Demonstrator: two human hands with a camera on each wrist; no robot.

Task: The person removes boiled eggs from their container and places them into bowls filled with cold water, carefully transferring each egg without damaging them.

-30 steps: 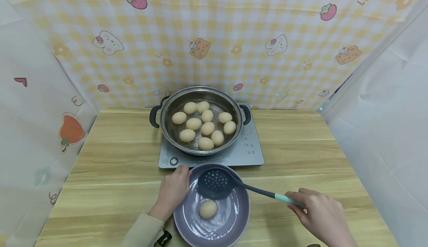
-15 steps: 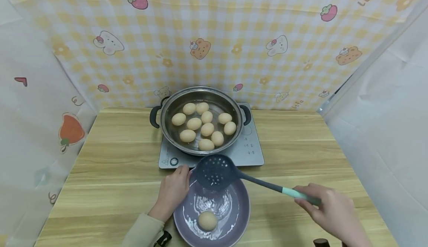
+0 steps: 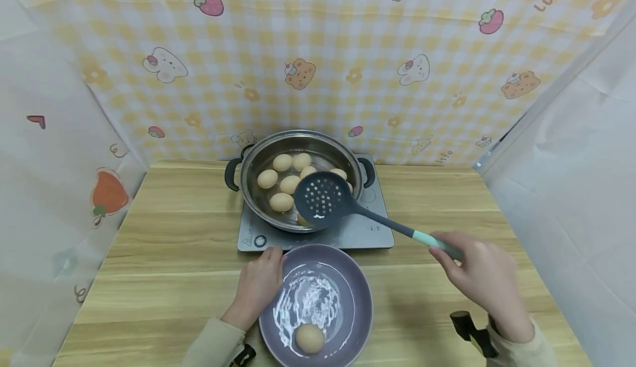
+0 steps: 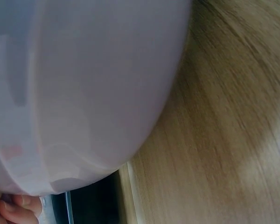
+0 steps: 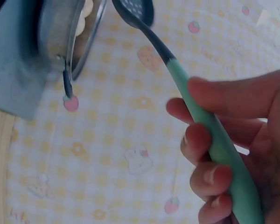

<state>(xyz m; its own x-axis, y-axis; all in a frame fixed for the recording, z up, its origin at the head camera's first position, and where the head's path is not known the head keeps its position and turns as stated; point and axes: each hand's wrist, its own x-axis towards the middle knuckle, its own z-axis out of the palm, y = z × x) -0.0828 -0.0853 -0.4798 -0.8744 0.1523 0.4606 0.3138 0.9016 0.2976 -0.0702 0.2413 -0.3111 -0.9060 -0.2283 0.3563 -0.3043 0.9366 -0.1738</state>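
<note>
My right hand point(image 3: 479, 267) grips the mint-green handle of a dark skimmer point(image 3: 323, 197); the right wrist view shows its fingers point(image 5: 210, 179) curled around that handle. The skimmer's perforated bowl is over the front right part of a steel pot point(image 3: 298, 133), hiding some of the eggs there. Several brown eggs point(image 3: 281, 202) sit in water inside the pot. With my left hand point(image 3: 259, 281) I pinch the upper left rim of a purple plate point(image 3: 365, 301). One egg point(image 3: 309, 338) lies on the plate near its front edge.
The pot stands on a flat grey induction cooktop point(image 3: 358, 234) toward the back of the wooden table point(image 3: 164, 256). Black side handles point(image 3: 232, 175) stick out from the pot. A patterned yellow check cloth point(image 3: 348, 41) hangs behind, and white sheets point(image 3: 581, 152) flank both sides.
The skimmer has risen off the plate and moved forward over the pot. The egg on the plate has rolled toward the front edge. My left hand stays at the rim.
</note>
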